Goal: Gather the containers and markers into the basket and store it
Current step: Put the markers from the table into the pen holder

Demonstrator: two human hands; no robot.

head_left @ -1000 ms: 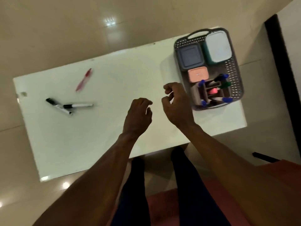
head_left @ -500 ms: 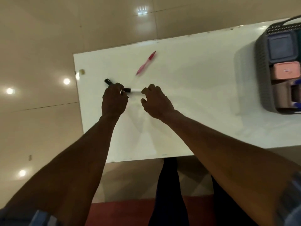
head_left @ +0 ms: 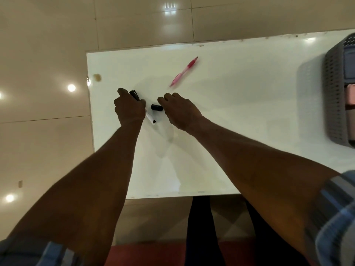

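My left hand (head_left: 129,109) grips a black-capped white marker (head_left: 150,118) near the table's left end; the cap pokes out above my knuckles and the white barrel below. My right hand (head_left: 179,110) is curled over a second marker, whose black cap (head_left: 156,107) sticks out on its left side. A pink pen (head_left: 184,71) lies loose on the white table (head_left: 240,104) beyond my right hand. The grey perforated basket (head_left: 335,96) stands at the right edge, holding a dark container (head_left: 349,64) and a pink one (head_left: 351,96); both are cut off by the frame.
A small brown stain (head_left: 97,77) marks the table's left edge. Glossy beige floor tiles surround the table. My dark trouser legs (head_left: 199,223) stand at the near edge, above a red mat (head_left: 149,255).
My view and both hands swung from the basket to the table's left end. My left hand closed round one marker and my right hand closed over the other.
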